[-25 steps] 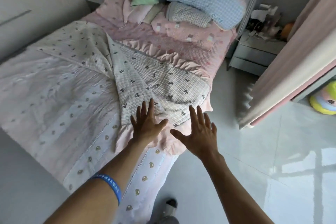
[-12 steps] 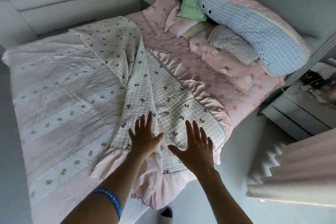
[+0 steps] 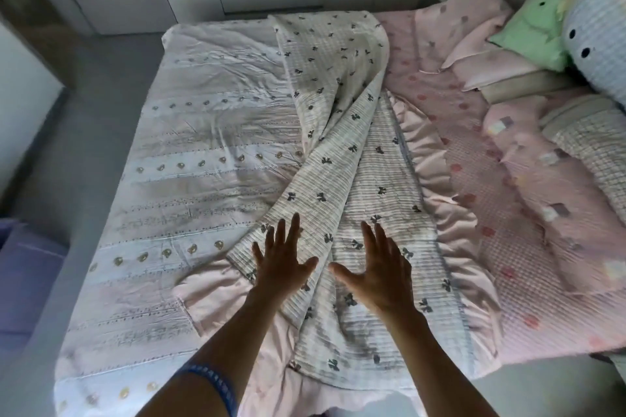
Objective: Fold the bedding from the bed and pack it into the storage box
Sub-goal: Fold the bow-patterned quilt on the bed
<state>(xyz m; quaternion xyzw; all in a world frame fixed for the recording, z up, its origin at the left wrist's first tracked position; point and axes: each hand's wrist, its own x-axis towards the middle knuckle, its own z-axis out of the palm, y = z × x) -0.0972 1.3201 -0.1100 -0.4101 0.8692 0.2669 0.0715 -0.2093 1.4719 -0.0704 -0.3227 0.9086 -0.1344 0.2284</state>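
**Soft quilt, half turned over, waiting for a proper grip**

Both hands are spread flat with straight fingers, holding nothing. The left hand [image 3: 283, 264] and right hand [image 3: 376, 267] hover over or rest lightly on the near part of the quilt [image 3: 342, 179]; whether the palms actually press the cloth cannot be told. A blue wristband [image 3: 211, 386] sits on the left forearm.

The quilt lies across the middle of the bed [image 3: 210, 145], one corner flapped over in a diagonal so its ribbed, bow-printed side overlaps itself. A pink ruffle [image 3: 430, 159] edges it on the right and at the near end.

It looks thin, light and limp: it will sag and drape, not hold a shape, and the ruffle will likely bunch. The quilted face should offer some friction. The best holds are probably the corners and edge, pinched through the ruffle seam, one per hand, well apart.

Beyond, to the far right, lie pillows [image 3: 538, 20]. No storage box is in view.
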